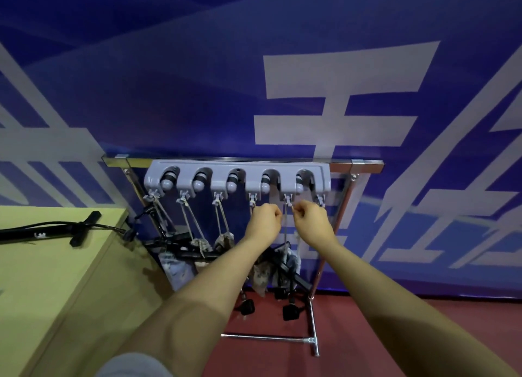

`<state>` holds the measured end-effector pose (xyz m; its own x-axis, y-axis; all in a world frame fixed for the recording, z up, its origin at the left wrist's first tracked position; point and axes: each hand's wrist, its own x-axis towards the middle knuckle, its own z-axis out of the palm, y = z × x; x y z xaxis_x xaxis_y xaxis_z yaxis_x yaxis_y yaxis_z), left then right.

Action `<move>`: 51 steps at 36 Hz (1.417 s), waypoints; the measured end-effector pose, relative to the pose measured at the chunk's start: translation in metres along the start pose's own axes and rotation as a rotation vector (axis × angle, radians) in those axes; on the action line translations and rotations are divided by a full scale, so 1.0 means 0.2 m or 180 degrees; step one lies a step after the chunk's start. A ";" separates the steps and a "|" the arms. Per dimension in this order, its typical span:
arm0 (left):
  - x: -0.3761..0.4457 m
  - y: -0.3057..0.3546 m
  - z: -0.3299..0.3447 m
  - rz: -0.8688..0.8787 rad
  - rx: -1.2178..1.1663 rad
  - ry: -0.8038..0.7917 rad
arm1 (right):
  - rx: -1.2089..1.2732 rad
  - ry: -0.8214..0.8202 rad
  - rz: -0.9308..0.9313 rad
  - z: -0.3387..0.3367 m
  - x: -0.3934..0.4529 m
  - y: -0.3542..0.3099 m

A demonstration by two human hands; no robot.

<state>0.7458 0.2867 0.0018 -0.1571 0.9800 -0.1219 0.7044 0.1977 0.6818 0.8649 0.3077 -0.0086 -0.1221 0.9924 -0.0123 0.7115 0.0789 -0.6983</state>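
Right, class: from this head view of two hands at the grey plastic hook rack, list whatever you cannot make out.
All head view.
1. What the left hand grips, if anything: its own back hides the fingers.
2. Whether the thin pale cord pinched by the right hand sits on the small grey plastic hook: too small.
3. The patterned fabric pouch: partly behind the left forearm.
4. The long black metal tool: cut by the left edge.
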 end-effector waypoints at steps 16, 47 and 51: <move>-0.31 -0.31 -0.29 0.0169 0.0685 0.0311 | 0.0631 -0.0691 -0.0122 0.22 -0.28 -0.20; -1.03 -2.31 -1.67 -0.1231 0.0035 0.0895 | 0.0393 -0.2084 -0.0721 2.09 -0.78 -1.81; -1.03 -2.50 -1.78 -0.1390 0.0203 0.0668 | 0.0143 -0.2115 -0.0796 2.30 -0.78 -1.88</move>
<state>0.1793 -0.0210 -0.0577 -0.5789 0.7811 -0.2340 0.5816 0.5967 0.5529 0.2980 0.0809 -0.0741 -0.6843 0.6767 -0.2717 0.5795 0.2786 -0.7659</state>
